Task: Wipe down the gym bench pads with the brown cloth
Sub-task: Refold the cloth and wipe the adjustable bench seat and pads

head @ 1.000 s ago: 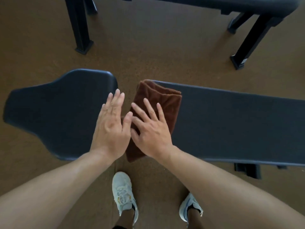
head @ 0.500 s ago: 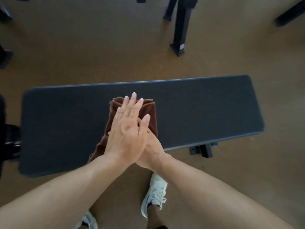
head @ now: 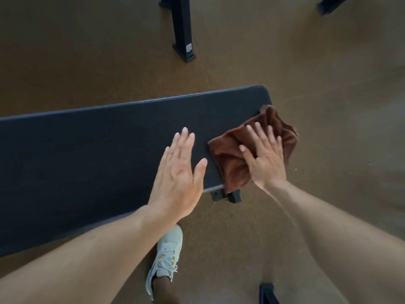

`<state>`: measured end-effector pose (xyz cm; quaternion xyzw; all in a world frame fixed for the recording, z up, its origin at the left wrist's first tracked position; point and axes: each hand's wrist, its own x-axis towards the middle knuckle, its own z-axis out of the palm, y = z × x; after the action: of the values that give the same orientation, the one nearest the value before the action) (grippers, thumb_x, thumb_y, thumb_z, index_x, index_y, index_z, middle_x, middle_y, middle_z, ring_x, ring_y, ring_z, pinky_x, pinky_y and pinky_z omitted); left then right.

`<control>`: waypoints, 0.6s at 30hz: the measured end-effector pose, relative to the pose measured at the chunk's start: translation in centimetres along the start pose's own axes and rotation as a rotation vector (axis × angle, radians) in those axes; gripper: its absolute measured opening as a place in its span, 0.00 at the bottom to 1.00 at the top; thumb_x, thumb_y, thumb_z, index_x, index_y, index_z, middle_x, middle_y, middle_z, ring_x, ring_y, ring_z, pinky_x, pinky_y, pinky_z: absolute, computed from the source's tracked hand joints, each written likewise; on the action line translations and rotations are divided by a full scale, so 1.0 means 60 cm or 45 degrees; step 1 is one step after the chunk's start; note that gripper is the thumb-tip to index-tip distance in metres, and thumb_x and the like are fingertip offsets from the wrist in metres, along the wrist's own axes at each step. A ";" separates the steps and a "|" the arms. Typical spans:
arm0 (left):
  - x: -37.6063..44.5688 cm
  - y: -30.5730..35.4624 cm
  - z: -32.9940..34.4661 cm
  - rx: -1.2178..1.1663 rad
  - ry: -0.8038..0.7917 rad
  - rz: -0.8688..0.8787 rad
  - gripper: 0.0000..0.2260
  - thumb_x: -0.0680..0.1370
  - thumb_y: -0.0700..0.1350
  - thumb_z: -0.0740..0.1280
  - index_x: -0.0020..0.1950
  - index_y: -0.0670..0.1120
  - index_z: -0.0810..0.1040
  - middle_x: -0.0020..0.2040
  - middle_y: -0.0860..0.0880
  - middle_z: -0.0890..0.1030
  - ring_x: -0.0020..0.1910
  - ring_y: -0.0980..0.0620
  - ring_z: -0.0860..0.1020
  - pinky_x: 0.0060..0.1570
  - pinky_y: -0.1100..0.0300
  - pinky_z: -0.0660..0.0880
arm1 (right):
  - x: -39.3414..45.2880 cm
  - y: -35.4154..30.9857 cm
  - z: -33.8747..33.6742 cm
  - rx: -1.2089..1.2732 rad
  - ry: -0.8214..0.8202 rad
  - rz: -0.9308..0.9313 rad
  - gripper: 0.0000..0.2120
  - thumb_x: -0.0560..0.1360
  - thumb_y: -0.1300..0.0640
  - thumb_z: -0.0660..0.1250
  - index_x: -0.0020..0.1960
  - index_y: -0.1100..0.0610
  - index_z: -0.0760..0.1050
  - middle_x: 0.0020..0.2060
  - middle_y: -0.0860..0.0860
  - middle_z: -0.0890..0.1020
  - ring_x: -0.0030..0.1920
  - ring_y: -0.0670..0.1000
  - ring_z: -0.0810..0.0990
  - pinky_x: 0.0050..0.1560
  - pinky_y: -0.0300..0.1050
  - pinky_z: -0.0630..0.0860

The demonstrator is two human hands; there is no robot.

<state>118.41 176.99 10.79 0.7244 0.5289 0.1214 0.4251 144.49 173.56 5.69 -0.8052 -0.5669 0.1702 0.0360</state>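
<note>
Head: bench pad [head: 98, 150] lengthwise left-right.

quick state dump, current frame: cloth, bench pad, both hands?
brown cloth: crumpled, at the pad's right end, partly hanging past the edge.
bench pad: flat, dark, cloth on its right end only.
right hand: fingers straight and spread, pressing on the cloth.
left hand: fingers straight, over the bare pad beside the cloth, off the cloth; contact with the pad unclear.
white shoe: on the floor below the pad.
</note>
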 end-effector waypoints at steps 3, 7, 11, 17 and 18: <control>-0.008 -0.036 -0.022 -0.004 0.158 -0.065 0.29 0.84 0.54 0.54 0.83 0.49 0.50 0.83 0.55 0.45 0.81 0.61 0.42 0.79 0.60 0.41 | -0.024 0.028 0.001 0.177 0.150 0.449 0.31 0.85 0.34 0.53 0.84 0.43 0.55 0.85 0.44 0.52 0.85 0.53 0.44 0.83 0.57 0.40; -0.039 -0.122 -0.074 0.041 0.246 -0.164 0.29 0.84 0.54 0.52 0.83 0.49 0.50 0.83 0.55 0.44 0.81 0.61 0.40 0.81 0.55 0.42 | -0.045 -0.030 0.029 0.501 0.371 0.916 0.31 0.85 0.37 0.55 0.84 0.47 0.57 0.85 0.46 0.51 0.85 0.56 0.42 0.83 0.61 0.47; -0.097 -0.204 -0.141 0.047 0.364 -0.189 0.28 0.85 0.53 0.51 0.83 0.46 0.49 0.84 0.52 0.44 0.81 0.58 0.41 0.80 0.56 0.41 | -0.075 -0.145 0.074 0.408 0.351 0.826 0.31 0.86 0.41 0.55 0.84 0.55 0.58 0.85 0.48 0.54 0.85 0.58 0.42 0.83 0.64 0.45; -0.204 -0.337 -0.252 -0.042 0.508 -0.334 0.29 0.84 0.56 0.50 0.83 0.47 0.50 0.84 0.53 0.45 0.81 0.59 0.42 0.80 0.57 0.42 | -0.170 -0.407 0.160 0.178 0.134 0.080 0.29 0.83 0.40 0.52 0.81 0.49 0.66 0.82 0.45 0.62 0.85 0.51 0.48 0.84 0.54 0.40; -0.224 -0.359 -0.272 -0.068 0.543 -0.359 0.29 0.84 0.55 0.51 0.83 0.48 0.50 0.84 0.54 0.46 0.81 0.59 0.42 0.80 0.55 0.44 | -0.186 -0.460 0.177 0.148 0.096 -0.070 0.28 0.83 0.41 0.52 0.80 0.47 0.67 0.82 0.43 0.63 0.85 0.50 0.49 0.84 0.53 0.41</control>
<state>88.38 174.97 8.36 0.5901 0.6990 0.2250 0.3355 112.95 171.59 5.24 -0.7916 -0.5763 0.1713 0.1088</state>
